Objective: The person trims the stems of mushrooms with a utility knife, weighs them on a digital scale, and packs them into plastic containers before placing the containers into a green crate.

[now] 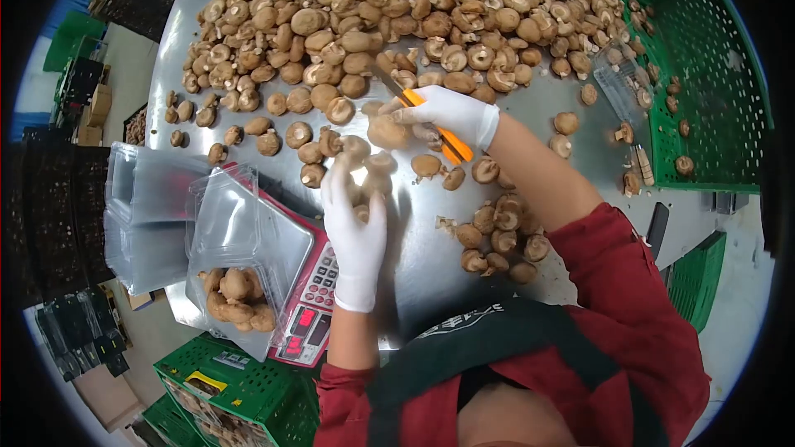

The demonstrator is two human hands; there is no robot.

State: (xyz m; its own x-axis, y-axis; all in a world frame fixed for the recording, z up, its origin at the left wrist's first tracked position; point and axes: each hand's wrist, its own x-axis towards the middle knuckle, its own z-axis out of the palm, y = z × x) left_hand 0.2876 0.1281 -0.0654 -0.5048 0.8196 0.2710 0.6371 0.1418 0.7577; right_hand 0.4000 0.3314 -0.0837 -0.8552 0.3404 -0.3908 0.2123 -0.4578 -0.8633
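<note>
My right hand (451,116), in a white glove, grips an orange-handled knife (439,134) and also pinches a brown mushroom (387,132) at its fingertips. Below it, my left hand (354,232), gloved too, rests on the metal table (431,281) with a mushroom (362,213) under its fingers and others (356,149) just beyond them. A big heap of brown mushrooms (397,8) covers the far half of the table. A smaller cluster of mushrooms (497,236) lies by my right forearm.
A red scale (310,298) stands at the left with a clear open box of mushrooms (238,298) on it. Stacked clear boxes (145,215) lie further left. A green crate (704,74) with a few mushrooms stands at the right; more green crates (224,389) sit below.
</note>
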